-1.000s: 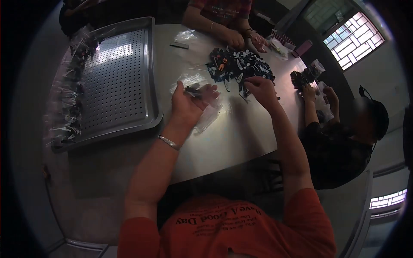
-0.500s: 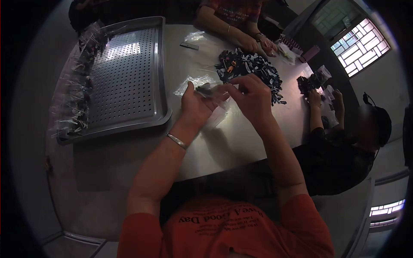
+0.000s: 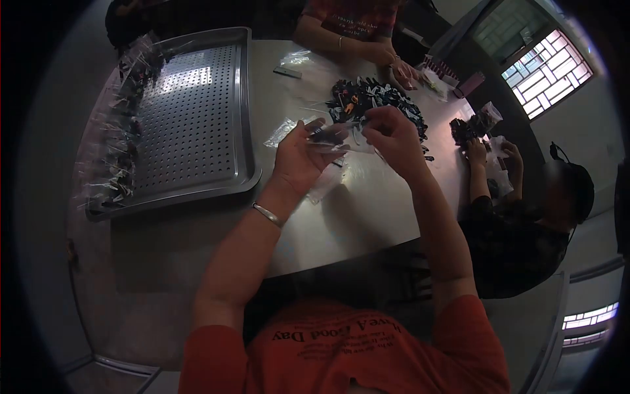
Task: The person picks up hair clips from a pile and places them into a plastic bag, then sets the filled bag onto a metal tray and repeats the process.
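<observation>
A clear plastic bag [image 3: 333, 139] with dark small items inside lies across the palm and fingers of my left hand [image 3: 296, 156], its thumb bent over the bag's near end. My right hand [image 3: 392, 136] pinches the other end of the bag. Just beyond my hands is a pile of small dark and white pieces [image 3: 387, 98], with an orange piece [image 3: 352, 104] among them. Flat clear bags [image 3: 281, 132] lie on the table left of my hands, and more clear plastic is partly hidden below them.
A large perforated metal tray [image 3: 190, 118] stands on the left, with filled bags [image 3: 121, 151] along its left edge. A small flat bar [image 3: 287, 72] lies on the metal table [image 3: 289, 246]. Opposite sits a co-worker [image 3: 351, 26]; another person [image 3: 525, 243] works at the right.
My right hand has moved slightly right and up, and the bag is now stretched between my hands with its dark contents over my left fingers. The co-worker's hands opposite have shifted a little.
</observation>
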The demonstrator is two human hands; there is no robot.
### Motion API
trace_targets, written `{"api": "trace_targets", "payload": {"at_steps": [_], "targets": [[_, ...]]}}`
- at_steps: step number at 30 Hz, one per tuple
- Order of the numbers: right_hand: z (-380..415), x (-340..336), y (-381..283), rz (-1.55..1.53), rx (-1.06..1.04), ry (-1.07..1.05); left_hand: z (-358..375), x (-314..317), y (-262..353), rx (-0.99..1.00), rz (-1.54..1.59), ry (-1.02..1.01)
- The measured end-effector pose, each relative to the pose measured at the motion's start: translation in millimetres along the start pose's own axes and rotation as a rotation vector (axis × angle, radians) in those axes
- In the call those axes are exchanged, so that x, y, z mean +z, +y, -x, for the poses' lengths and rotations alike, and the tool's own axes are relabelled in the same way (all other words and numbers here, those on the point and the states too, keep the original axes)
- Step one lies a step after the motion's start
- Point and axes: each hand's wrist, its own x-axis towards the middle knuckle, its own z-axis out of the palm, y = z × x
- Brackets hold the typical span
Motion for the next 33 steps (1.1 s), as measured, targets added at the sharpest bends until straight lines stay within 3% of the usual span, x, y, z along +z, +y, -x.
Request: {"api": "trace_targets", "payload": {"at_steps": [10,14,17,21,23,27,33], "targets": [[-13.7,3.6,-20.1,0.172,-0.144,0.107,-1.0,-10.6,-6.9,-0.149,-0.092,-0.042],[-17.0,2.0,-22.7,0.251,-0.153,0.043,0.2,-10.7,-2.1,-0.141,-0.157,-0.1],[-19.6,-5.7,-32.7,0.102,-0.123,0.069,-0.1,-9.8,5.6,-0.12,-0.261,-0.14],[-18.0,-12.0,-39.7,0.071,-0.114,-0.091,3.1,5.8,15.2,-0.083,-0.498,-0.092],[-14.7,-14.0,-46.3,0.127,-0.122,-0.157,15.3,29.7,17.1,0.037,-0.991,-0.246],[-8.1,-9.8,-60.7,0.176,-0.176,-0.236,15.4,39.5,13.3,0.049,-1.345,-0.22],[3.0,-18.3,-43.9,0.051,-0.19,0.016,42.1,48.1,56.7,0.42,-1.43,0.016]]}}
